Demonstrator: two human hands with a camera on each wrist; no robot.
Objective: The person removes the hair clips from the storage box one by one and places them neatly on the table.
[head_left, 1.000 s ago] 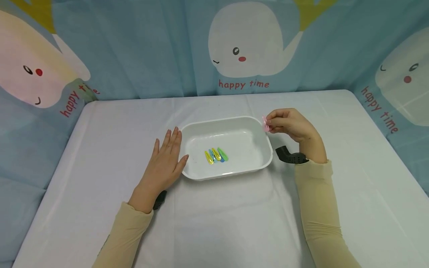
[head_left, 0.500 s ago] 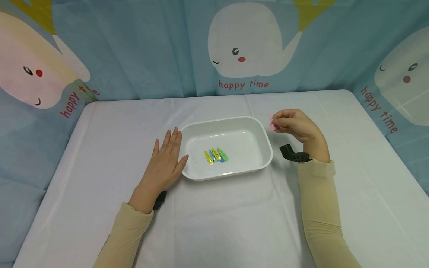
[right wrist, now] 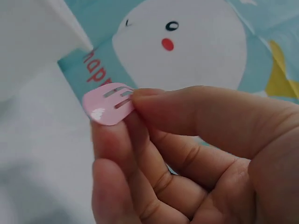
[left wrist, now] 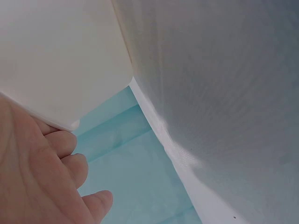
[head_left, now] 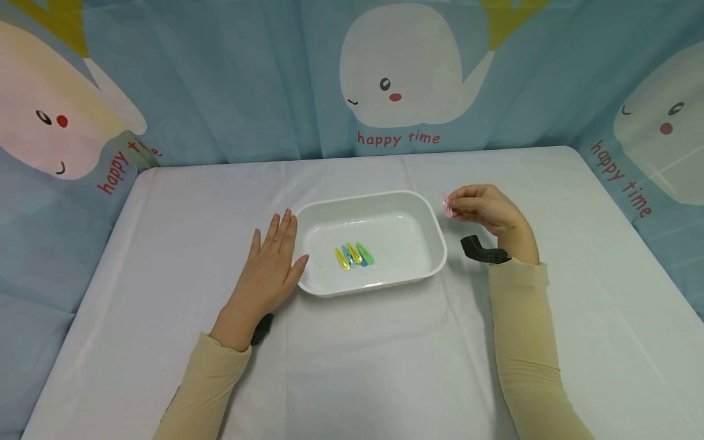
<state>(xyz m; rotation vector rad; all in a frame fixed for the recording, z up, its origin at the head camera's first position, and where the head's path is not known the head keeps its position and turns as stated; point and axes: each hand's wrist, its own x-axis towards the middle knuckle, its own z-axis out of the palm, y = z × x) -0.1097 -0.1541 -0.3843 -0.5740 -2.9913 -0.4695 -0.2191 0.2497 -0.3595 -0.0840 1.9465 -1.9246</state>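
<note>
A pink snap hair clip (right wrist: 105,105) is pinched between the thumb and fingers of my right hand (head_left: 486,208), just off the right end of a white tray (head_left: 396,269). In the right wrist view the clip's slotted, rounded plate faces the camera; part of it is hidden by the thumb. My left hand (head_left: 266,266) rests with straight fingers against the tray's left rim, and in the left wrist view its fingers touch the tray's edge. Inside the tray lie several hair clips (head_left: 355,254), yellow, blue and green, side by side left of centre.
A white cloth covers the table (head_left: 352,373). Behind it hangs a blue curtain (head_left: 247,79) printed with white whales. A black wrist camera (head_left: 484,250) sits at the right wrist.
My right hand, with the pink hair clip, has shifted a little to the right, away from the tray rim, and then slightly lower in view. The left hand and tray stay put.
</note>
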